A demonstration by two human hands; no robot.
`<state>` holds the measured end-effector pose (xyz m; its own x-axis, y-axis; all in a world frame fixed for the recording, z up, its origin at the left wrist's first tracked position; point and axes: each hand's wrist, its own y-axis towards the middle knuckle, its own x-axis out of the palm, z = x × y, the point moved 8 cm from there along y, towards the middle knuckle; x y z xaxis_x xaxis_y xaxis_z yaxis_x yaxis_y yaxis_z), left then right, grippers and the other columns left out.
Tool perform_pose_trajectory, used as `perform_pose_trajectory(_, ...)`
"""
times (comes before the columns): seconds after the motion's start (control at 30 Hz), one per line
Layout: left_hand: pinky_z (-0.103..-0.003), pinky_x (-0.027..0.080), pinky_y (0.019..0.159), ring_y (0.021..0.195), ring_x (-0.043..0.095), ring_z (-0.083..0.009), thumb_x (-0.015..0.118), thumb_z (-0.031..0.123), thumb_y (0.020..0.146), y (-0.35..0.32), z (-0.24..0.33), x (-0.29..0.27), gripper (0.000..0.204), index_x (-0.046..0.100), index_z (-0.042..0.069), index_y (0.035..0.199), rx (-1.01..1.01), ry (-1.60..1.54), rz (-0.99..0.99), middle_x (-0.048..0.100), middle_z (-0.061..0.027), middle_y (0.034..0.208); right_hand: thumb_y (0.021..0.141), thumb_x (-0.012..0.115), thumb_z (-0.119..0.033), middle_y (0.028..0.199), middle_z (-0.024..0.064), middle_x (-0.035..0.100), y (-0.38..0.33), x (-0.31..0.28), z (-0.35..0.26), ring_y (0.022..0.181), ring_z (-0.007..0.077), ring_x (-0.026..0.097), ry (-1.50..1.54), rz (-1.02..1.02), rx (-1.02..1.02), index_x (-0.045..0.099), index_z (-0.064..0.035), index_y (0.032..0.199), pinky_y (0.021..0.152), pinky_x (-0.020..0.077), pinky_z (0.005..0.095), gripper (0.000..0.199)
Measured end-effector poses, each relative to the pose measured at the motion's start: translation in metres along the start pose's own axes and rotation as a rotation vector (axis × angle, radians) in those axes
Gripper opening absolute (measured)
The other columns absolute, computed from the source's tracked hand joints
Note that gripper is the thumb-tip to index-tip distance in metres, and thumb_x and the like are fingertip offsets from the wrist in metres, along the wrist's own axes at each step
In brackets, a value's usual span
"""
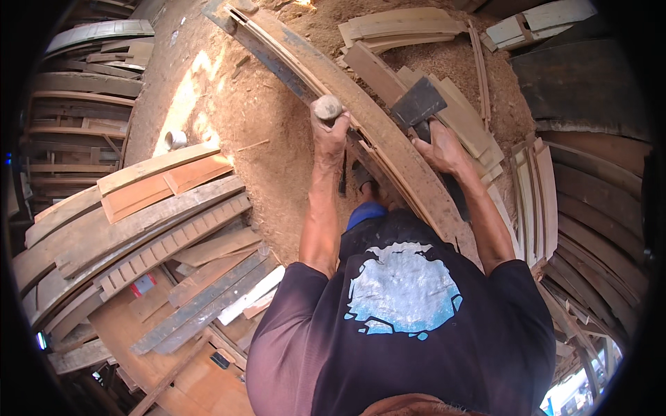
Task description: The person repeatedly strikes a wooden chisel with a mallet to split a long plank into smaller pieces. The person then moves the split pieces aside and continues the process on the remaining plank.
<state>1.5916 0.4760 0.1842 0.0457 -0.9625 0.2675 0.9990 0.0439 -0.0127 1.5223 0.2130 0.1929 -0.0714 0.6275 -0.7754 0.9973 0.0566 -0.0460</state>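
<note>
My left hand (329, 135) is closed around a tool with a rounded, pale wooden end (327, 107). Its lower part is hidden, so I cannot tell its kind. That hand is at the left edge of a long wooden bench (409, 149), beside thin wooden strips (392, 170) lying lengthwise along it. On the bench's right side, my right hand (444, 147) grips a hatchet-like tool with a broad, dark, flat head (419, 102). The head is raised above pale boards (461, 114).
Stacked planks and a ladder-like slotted piece (177, 243) lie at left. A white cylindrical can (175, 140) rests on the sawdust-covered ground (270, 152). Curved boards (402, 28) lie beyond the bench. Upright thin boards (534, 201) and more timber line the right side.
</note>
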Motion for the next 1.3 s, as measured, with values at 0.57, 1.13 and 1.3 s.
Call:
perform_pose_trajectory(0.57, -0.037, 0.054, 0.068, 0.073, 0.068, -0.0304, 0.083, 0.008, 0.074, -0.119, 0.005, 0.079, 0.036, 0.059, 0.006, 0.101, -0.015, 0.439, -0.574, 0.064, -0.0120, 0.082, 0.093, 0.065, -0.025, 0.125, 0.0221, 0.067, -0.076, 0.162, 0.105, 0.121, 0.0406, 0.062, -0.376, -0.901, 0.311, 0.071, -0.0023, 0.119, 0.102, 0.0493, 0.0481, 0.035)
perform_pose_trajectory(1.13, -0.041, 0.044, 0.087, 0.096, 0.059, -0.0336, 0.078, 0.004, 0.063, -0.083, 0.015, 0.065, 0.035, 0.065, 0.007, 0.095, 0.334, 0.456, -0.666, 0.061, -0.0110, 0.096, 0.085, 0.068, -0.024, 0.125, 0.0106, 0.067, 0.028, 0.141, -0.057, 0.117, 0.0308, 0.059, 0.278, -0.314, -0.631, 0.071, -0.0052, 0.116, 0.101, 0.0469, 0.0403, 0.037)
perform_pose_trajectory(1.3, -0.039, 0.045, 0.085, 0.094, 0.059, -0.0330, 0.079, 0.004, 0.059, -0.071, -0.008, 0.051, 0.037, 0.065, 0.007, 0.093, 0.360, 0.439, -0.655, 0.061, -0.0098, 0.093, 0.086, 0.073, -0.021, 0.120, 0.0111, 0.070, 0.037, 0.157, -0.054, 0.109, 0.0316, 0.063, 0.306, -0.171, -0.494, 0.071, -0.0061, 0.111, 0.091, 0.0509, 0.0393, 0.029)
